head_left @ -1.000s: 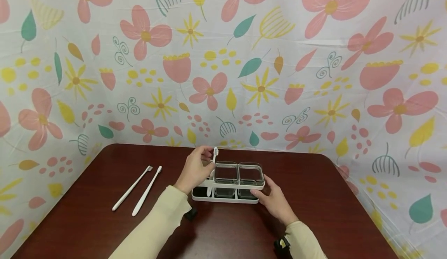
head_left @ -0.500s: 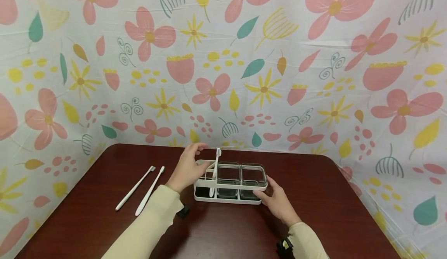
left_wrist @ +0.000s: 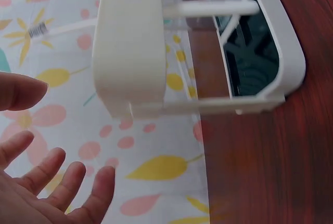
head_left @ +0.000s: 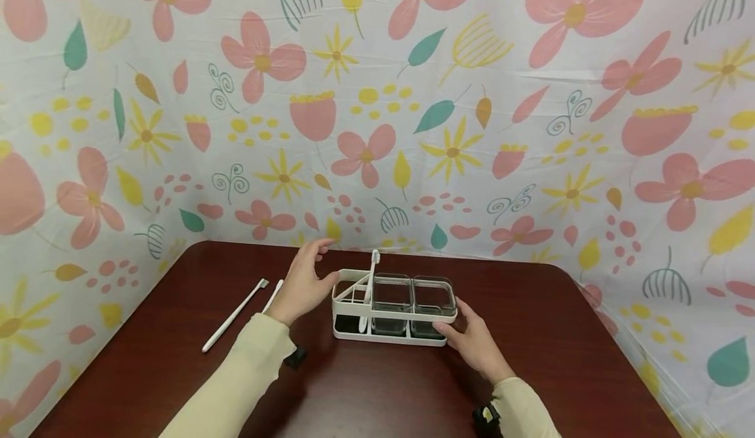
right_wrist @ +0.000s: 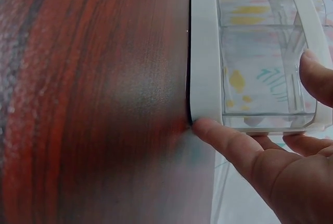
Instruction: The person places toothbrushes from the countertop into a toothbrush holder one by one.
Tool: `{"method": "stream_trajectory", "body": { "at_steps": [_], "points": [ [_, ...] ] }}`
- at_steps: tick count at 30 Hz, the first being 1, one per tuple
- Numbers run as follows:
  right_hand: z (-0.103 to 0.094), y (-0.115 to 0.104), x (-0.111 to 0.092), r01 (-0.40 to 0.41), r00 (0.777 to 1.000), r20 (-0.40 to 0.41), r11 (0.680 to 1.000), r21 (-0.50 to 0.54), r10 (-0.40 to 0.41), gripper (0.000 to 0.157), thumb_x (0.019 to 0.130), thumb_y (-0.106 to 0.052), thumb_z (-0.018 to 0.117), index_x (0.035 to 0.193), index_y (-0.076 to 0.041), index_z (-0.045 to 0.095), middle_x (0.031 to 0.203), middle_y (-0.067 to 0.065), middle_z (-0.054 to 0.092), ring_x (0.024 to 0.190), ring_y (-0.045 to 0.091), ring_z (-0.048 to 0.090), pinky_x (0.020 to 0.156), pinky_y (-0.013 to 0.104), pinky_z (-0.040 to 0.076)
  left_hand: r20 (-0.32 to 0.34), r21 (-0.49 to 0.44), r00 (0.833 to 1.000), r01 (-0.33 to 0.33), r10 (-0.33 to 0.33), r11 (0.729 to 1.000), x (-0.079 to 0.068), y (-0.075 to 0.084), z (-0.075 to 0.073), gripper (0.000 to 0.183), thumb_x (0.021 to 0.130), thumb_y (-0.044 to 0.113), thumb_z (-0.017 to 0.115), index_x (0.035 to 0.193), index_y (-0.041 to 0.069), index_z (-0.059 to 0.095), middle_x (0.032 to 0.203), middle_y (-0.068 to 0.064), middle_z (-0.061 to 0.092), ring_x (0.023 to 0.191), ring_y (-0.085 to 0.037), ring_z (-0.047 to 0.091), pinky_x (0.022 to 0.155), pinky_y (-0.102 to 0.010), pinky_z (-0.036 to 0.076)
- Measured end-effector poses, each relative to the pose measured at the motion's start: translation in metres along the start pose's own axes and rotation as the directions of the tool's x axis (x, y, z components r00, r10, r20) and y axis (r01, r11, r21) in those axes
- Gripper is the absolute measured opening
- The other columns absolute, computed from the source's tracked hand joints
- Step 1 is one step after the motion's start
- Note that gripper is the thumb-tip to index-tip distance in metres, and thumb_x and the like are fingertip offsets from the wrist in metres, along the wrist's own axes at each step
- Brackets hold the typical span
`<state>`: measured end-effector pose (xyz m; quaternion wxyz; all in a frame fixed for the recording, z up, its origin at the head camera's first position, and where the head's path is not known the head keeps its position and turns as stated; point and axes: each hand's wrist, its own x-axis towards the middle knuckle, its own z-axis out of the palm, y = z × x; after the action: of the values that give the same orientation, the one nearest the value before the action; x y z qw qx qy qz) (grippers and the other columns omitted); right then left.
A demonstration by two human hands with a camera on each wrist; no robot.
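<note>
A white toothbrush holder [head_left: 354,307] with two tiers stands on the table, two clear square cups [head_left: 392,294] in its middle and right places. In its left, divided section a white toothbrush [head_left: 369,287] leans upright, bristles up. My left hand [head_left: 303,287] hangs just left of the holder, apart from it; the left wrist view shows its fingers [left_wrist: 70,185] spread and holding nothing. At the other end, my right hand [head_left: 474,343] holds the holder. In the right wrist view its thumb [right_wrist: 316,78] is at the upper rail and a fingertip touches the base corner.
Left of the holder, a white toothbrush [head_left: 236,317] lies on the dark red-brown table [head_left: 377,392]. A second toothbrush [head_left: 273,296] beside it is partly hidden by my left arm. A flowered cloth [head_left: 377,162] hangs behind the table.
My left hand has let go of the toothbrush, which stays in the holder, and has moved left. It now partly covers one lying toothbrush. My right hand keeps its place on the holder.
</note>
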<state>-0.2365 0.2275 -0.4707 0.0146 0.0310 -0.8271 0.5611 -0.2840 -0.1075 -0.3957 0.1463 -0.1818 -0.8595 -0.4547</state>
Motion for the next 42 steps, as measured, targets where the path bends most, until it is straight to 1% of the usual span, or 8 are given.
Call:
{"method": "stream_trajectory", "body": {
  "at_steps": [9,18,23,27,30,34,37,42],
  "points": [
    [-0.001,-0.001,0.001,0.003,1.0,0.017,1.0,0.002,-0.004,0.074,0.093,-0.014,0.07,0.153,0.0,0.028,0.143,0.027,0.047,0.127,0.042,0.05,0.086,0.046,0.053,-0.016,0.023,0.999,0.051,-0.051,0.998,-0.005,-0.016,-0.021,0.059,0.087,0.008,0.07,0.141,0.004,0.046,0.132,-0.02,0.045,0.116,-0.038,0.046,0.097,-0.05,0.04],
    [0.0,-0.002,0.005,0.005,1.0,0.014,1.0,0.01,-0.005,0.076,0.093,-0.015,0.071,0.153,-0.001,0.027,0.141,0.026,0.049,0.127,0.04,0.051,0.086,0.044,0.054,0.008,0.061,0.996,0.084,-0.084,0.995,-0.01,-0.029,-0.039,0.074,0.09,0.008,0.068,0.154,0.006,0.03,0.149,-0.021,0.032,0.13,-0.04,0.038,0.101,-0.057,0.038],
    [-0.001,-0.003,0.004,0.002,1.0,0.02,1.0,-0.001,-0.002,0.076,0.093,-0.015,0.07,0.154,-0.002,0.027,0.142,0.025,0.048,0.126,0.038,0.052,0.085,0.042,0.054,0.038,0.046,0.986,0.162,-0.164,0.986,-0.016,-0.04,-0.047,0.075,0.092,0.01,0.064,0.156,0.008,0.024,0.154,-0.021,0.023,0.138,-0.04,0.031,0.1,-0.054,0.042],
    [-0.003,-0.003,0.004,0.0,1.0,0.027,1.0,-0.006,0.001,0.076,0.094,-0.017,0.07,0.154,-0.001,0.026,0.143,0.026,0.046,0.125,0.038,0.052,0.085,0.042,0.055,0.06,0.075,0.968,0.239,-0.244,0.968,-0.021,-0.046,-0.05,0.081,0.093,0.013,0.063,0.159,0.014,0.015,0.159,-0.019,0.015,0.141,-0.041,0.028,0.1,-0.054,0.043],
    [-0.004,-0.002,0.003,-0.007,1.0,0.027,1.0,-0.003,0.007,0.075,0.094,-0.016,0.069,0.154,-0.001,0.027,0.143,0.025,0.046,0.124,0.037,0.053,0.084,0.04,0.055,0.056,0.155,0.958,0.271,-0.283,0.95,-0.024,-0.05,-0.05,0.087,0.091,0.018,0.065,0.16,0.017,0.011,0.16,-0.019,0.013,0.14,-0.045,0.027,0.1,-0.059,0.04],
    [-0.004,-0.002,0.002,-0.004,1.0,0.029,1.0,-0.013,0.004,0.074,0.094,-0.014,0.069,0.154,0.0,0.027,0.142,0.025,0.047,0.122,0.035,0.054,0.082,0.035,0.055,0.031,0.272,0.944,0.308,-0.328,0.912,-0.029,-0.056,-0.051,0.089,0.09,0.022,0.067,0.16,0.018,0.012,0.158,-0.022,0.018,0.136,-0.048,0.027,0.092,-0.067,0.038],
    [-0.002,-0.002,0.002,-0.004,1.0,0.029,1.0,-0.016,0.005,0.074,0.094,-0.014,0.069,0.154,0.0,0.027,0.141,0.025,0.047,0.121,0.034,0.054,0.081,0.034,0.055,0.018,0.32,0.932,0.337,-0.362,0.885,-0.033,-0.061,-0.053,0.087,0.089,0.023,0.065,0.159,0.017,0.015,0.154,-0.025,0.022,0.129,-0.048,0.033,0.083,-0.065,0.041],
    [0.0,-0.001,0.002,-0.013,1.0,0.022,1.0,-0.013,0.013,0.075,0.094,-0.016,0.07,0.154,-0.001,0.028,0.141,0.025,0.049,0.122,0.035,0.055,0.081,0.035,0.055,0.01,0.363,0.915,0.373,-0.404,0.854,-0.038,-0.069,-0.053,0.083,0.088,0.023,0.065,0.158,0.013,0.02,0.143,-0.027,0.032,0.116,-0.047,0.04,0.069,-0.053,0.044]
  ]
}}
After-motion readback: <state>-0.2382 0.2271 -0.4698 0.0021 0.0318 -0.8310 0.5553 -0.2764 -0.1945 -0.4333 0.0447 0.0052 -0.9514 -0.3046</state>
